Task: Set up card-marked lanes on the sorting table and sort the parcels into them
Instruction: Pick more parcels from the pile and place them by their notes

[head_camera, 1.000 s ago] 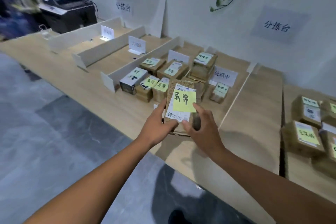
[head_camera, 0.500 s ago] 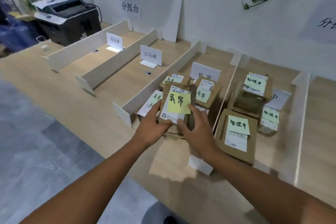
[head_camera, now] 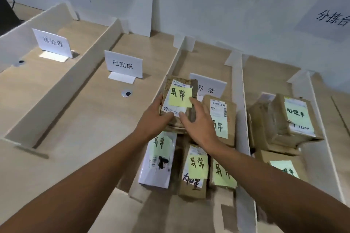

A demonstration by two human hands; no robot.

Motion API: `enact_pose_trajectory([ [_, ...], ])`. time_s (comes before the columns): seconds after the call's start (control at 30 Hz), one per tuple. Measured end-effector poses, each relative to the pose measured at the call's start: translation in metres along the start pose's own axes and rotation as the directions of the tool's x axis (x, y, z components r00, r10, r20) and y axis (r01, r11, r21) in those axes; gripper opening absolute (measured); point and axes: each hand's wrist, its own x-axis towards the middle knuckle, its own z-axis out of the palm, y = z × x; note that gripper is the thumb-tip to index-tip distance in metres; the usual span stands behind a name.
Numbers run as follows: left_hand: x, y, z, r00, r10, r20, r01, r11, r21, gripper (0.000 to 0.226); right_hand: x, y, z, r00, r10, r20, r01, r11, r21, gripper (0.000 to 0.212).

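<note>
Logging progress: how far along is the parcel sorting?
Done: lane cards stand in place, and sorted parcels lie in the 异常 lane and its right neighbour. In hand: the left hand and right hand hold a 异常-noted parcel over that lane. Left: setting it down; any remaining parcels are out of view.

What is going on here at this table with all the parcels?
A person holds a brown parcel with a yellow note in the left-hand grip and right-hand grip, over the lane whose card reads 异常. Several parcels with like notes lie in that lane; the next lane to the right holds other parcels.
</note>
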Motion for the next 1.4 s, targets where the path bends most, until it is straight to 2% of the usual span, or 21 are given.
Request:
enact_pose_trajectory([
  [0.2, 0.074, -0.039, 0.003, 0.984, 0.018, 0.177, -0.028, 0.998, 0.058, 0.058, 0.05, 0.016, 0.036, 0.988, 0.138, -0.063, -0.144, 0.984, -0.103, 0.066],
  [0.3, 0.082, -0.049, 0.01, 0.987, 0.046, 0.154, -0.055, 0.997, 0.057, 0.054, 0.053, 0.022, 0.043, 0.98, 0.171, -0.099, -0.179, 0.98, -0.087, 0.069],
  [0.43, 0.082, -0.047, 0.009, 0.985, 0.062, 0.161, -0.078, 0.993, 0.094, 0.058, 0.049, 0.016, 0.036, 0.983, 0.168, -0.071, -0.173, 0.982, -0.077, 0.065],
  [0.53, 0.069, -0.028, 0.006, 0.997, 0.083, 0.003, -0.079, 0.935, 0.346, 0.072, 0.032, 0.003, 0.005, 0.987, 0.126, -0.097, -0.134, 0.988, -0.081, 0.067],
  [0.6, 0.053, -0.001, 0.009, 0.976, 0.205, -0.071, -0.17, 0.926, 0.337, 0.076, 0.012, -0.005, -0.036, 0.985, 0.049, -0.166, -0.07, 0.99, -0.119, 0.068],
  [0.7, 0.023, 0.051, 0.036, 0.927, 0.371, 0.051, -0.368, 0.878, 0.305, 0.082, -0.034, 0.006, -0.115, 0.957, -0.059, -0.283, -0.013, 0.969, -0.245, 0.061],
  [0.83, -0.043, 0.118, 0.12, 0.806, 0.492, 0.328, -0.583, 0.755, 0.3, 0.09, -0.139, 0.043, -0.224, 0.92, -0.046, -0.389, -0.1, 0.933, -0.347, 0.063],
  [0.93, -0.11, 0.162, 0.207, 0.744, 0.475, 0.47, -0.634, 0.723, 0.274, 0.099, -0.241, 0.079, -0.3, 0.893, -0.056, -0.447, -0.168, 0.88, -0.445, 0.062],
  [1.0, -0.158, 0.188, 0.27, 0.68, 0.486, 0.55, -0.69, 0.677, 0.255, 0.102, -0.313, 0.105, -0.345, 0.864, -0.004, -0.503, -0.256, 0.858, -0.445, 0.063],
  [1.17, -0.282, 0.238, 0.415, 0.53, 0.534, 0.659, -0.786, 0.601, 0.145, 0.111, -0.475, 0.165, -0.432, 0.788, 0.089, -0.609, -0.427, 0.792, -0.436, 0.066],
  [1.4, -0.381, 0.275, 0.553, 0.435, 0.539, 0.722, -0.81, 0.585, 0.051, 0.111, -0.586, 0.238, -0.52, 0.722, 0.17, -0.671, -0.531, 0.757, -0.381, 0.067],
])
